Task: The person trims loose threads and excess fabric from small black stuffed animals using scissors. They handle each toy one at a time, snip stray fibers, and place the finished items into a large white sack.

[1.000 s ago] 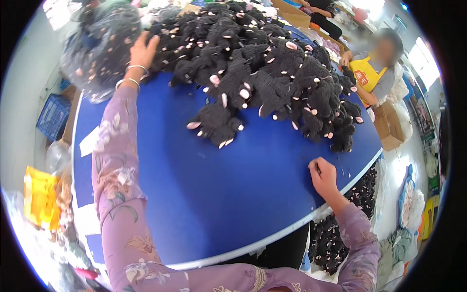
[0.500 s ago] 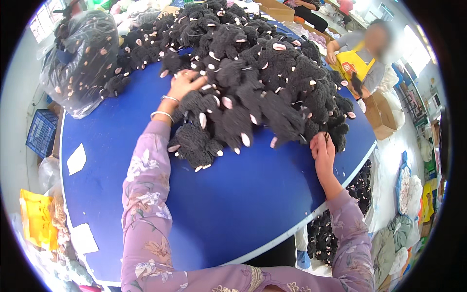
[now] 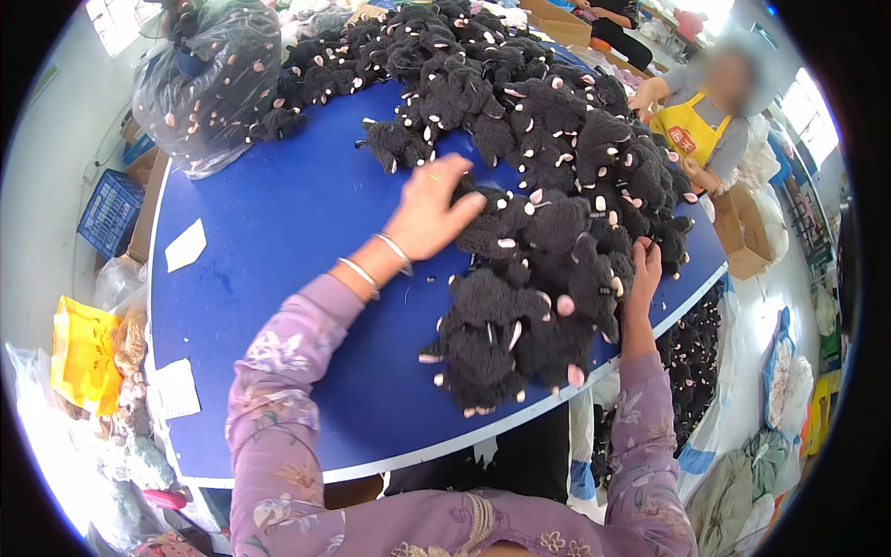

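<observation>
Several black plush toys [image 3: 478,325] with pale pink ears and paws lie bunched on the blue table [image 3: 306,223], close to its front edge. At the left of this bunch is my left hand [image 3: 432,209], its thumb and fingers apart, pressed against the toys' fluffy side. My right hand [image 3: 642,278] is closed at the bunch's right side, near the table's edge. A small dark tip shows at its fingers; what it belongs to is too small to make out.
Behind, a large heap of the same toys [image 3: 455,93] spreads across the table. A clear plastic bag [image 3: 209,102] full of them stands far left. White papers [image 3: 186,245] lie at the left edge. A person in a yellow apron [image 3: 691,130] works beyond the right side, near a cardboard box [image 3: 742,232].
The bunch of toys has slid toward me and to the right, away from the heap. My left hand has moved right and nearer with it. The right hand remains closed at the right side.
</observation>
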